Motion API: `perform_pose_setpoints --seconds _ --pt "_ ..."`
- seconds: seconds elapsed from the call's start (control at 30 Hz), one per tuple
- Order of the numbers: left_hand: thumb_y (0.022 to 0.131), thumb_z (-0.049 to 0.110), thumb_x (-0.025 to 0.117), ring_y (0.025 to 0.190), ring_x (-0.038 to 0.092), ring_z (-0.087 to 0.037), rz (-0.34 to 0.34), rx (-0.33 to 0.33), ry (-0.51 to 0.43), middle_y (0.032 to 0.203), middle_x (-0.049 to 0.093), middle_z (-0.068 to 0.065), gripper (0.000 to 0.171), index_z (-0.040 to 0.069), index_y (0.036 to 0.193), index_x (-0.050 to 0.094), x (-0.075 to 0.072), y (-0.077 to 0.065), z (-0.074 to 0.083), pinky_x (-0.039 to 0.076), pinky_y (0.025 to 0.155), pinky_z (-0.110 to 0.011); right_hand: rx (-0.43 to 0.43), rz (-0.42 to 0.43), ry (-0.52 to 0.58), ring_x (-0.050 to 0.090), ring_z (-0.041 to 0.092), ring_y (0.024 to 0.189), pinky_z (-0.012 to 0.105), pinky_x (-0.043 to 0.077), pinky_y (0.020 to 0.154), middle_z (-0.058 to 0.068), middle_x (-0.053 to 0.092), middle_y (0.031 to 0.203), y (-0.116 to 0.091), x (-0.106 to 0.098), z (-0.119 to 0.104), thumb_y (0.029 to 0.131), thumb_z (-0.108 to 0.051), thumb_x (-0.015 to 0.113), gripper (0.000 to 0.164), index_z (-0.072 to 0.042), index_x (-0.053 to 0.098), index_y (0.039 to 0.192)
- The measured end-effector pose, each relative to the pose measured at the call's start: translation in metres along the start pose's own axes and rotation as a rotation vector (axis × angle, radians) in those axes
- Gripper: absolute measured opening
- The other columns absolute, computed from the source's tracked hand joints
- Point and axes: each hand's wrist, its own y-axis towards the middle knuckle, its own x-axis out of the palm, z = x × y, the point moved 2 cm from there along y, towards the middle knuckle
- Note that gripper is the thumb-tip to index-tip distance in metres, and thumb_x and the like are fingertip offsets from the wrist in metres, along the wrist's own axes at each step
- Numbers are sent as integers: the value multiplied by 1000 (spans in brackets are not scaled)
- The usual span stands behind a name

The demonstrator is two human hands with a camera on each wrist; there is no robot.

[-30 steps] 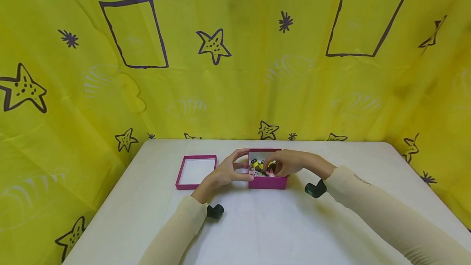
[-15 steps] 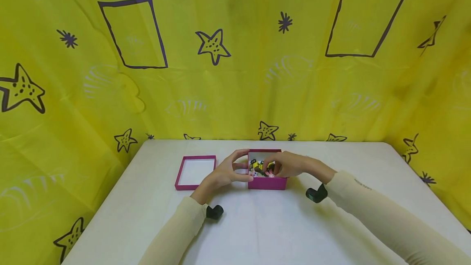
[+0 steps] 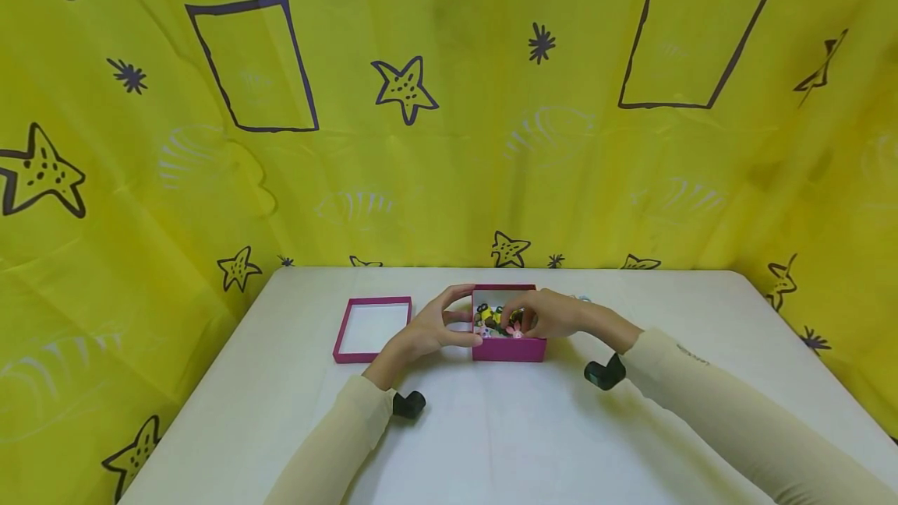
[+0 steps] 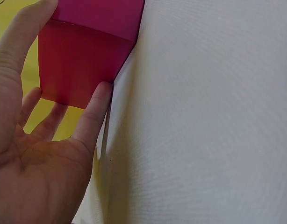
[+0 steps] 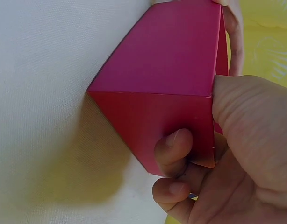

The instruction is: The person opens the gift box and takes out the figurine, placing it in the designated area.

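Observation:
A magenta box stands with its top uncovered near the middle of the table, filled with small figures. Among them are yellow-and-black pieces and a pink rabbit-like figure. My left hand holds the box's left end, thumb at the front corner and fingers along the side and back. Over the right wall reaches my right hand, its thumb and a finger inside among the figures. Its other fingers curl outside, by the box's end wall. Whether the fingertips inside pinch anything is hidden.
A magenta-rimmed lid with a white inside lies on the white table, left of the box. Behind my right wrist a small pale-blue thing peeks out, too small to identify. A yellow patterned curtain hangs behind the table.
The right forearm has shifted slightly down and to the right, its fingers still in the box. The small pale-blue thing behind the right wrist has come into sight. The left hand keeps its place.

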Motion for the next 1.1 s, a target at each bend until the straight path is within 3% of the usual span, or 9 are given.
perform_pose_setpoints --seconds 0.87,1.1 --pt "83 14 87 137 50 -31 3 -2 -3 164 36 0 88 28 155 40 2 -2 1 45 107 -54 -30 89 40 64 16 77 28 57 69 0 69 85 -7 -11 -2 93 -5 75 26 -7 69 118" --pt "83 14 87 138 50 -32 -3 7 -9 164 34 -2 88 26 156 39 2 -2 2 44 108 -54 -29 136 24 63 18 79 30 56 70 -4 68 89 -9 -18 -4 93 -9 76 32 -7 68 124"
